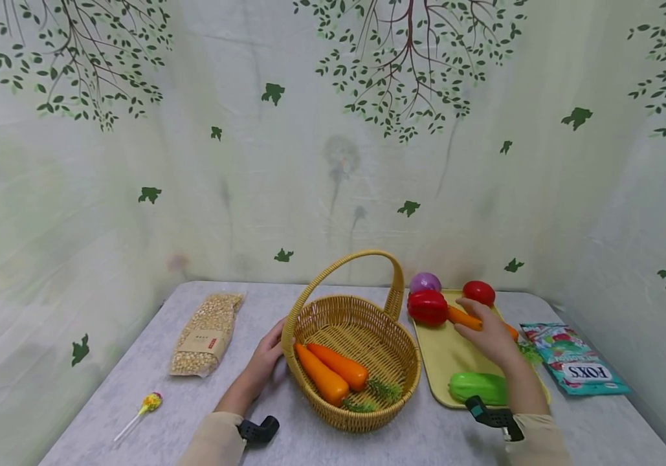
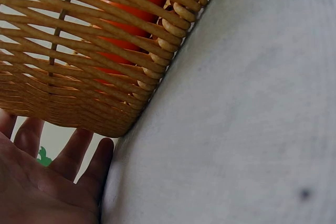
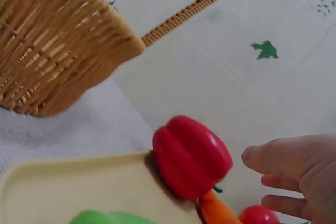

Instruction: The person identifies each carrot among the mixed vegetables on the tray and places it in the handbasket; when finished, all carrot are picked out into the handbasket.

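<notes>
My left hand rests against the left side of the wicker basket, its fingers spread along the weave in the left wrist view. Two carrots lie inside the basket, green tops toward the front. Over the yellow tray, my right hand hovers above another carrot, thumb and fingers apart. That carrot is partly hidden beneath the hand. A red bell pepper sits at the tray's back left corner, close to the thumb. Near the tray's front lies a green vegetable, partly behind my wrist.
A purple ball-shaped vegetable and a red tomato stand at the tray's back. A teal FOX'S candy bag lies right of it. On the left are a bag of pale grains and a lollipop.
</notes>
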The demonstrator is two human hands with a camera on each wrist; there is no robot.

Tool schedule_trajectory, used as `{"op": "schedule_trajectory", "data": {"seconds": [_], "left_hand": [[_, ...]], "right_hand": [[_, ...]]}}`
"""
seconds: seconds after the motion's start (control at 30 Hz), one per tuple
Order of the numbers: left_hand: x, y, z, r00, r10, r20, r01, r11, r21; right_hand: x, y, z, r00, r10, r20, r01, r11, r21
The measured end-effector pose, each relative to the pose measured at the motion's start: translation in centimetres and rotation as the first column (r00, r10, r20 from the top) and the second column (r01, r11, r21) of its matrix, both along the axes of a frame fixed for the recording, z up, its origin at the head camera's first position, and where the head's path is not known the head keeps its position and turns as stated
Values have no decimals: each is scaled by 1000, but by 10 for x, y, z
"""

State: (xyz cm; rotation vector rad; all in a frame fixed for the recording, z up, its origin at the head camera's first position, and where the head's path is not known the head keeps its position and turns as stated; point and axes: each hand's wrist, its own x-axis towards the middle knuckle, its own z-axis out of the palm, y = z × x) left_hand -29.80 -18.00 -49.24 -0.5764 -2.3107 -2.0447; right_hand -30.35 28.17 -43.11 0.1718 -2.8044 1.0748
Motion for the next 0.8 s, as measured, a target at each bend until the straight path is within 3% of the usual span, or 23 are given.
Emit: {"op": "schedule_trajectory", "data": {"seconds": [0.33, 0.8], "left_hand": [[-1, 1, -2, 1000, 4, 10, -4, 1000, 0], [0, 1, 0, 1000, -7, 21, 7, 1000, 3]], "right_hand": [[1, 13, -9, 997, -39, 62, 38, 999, 29], [-2, 23, -19, 1000, -27, 15, 25, 990, 138]]}}
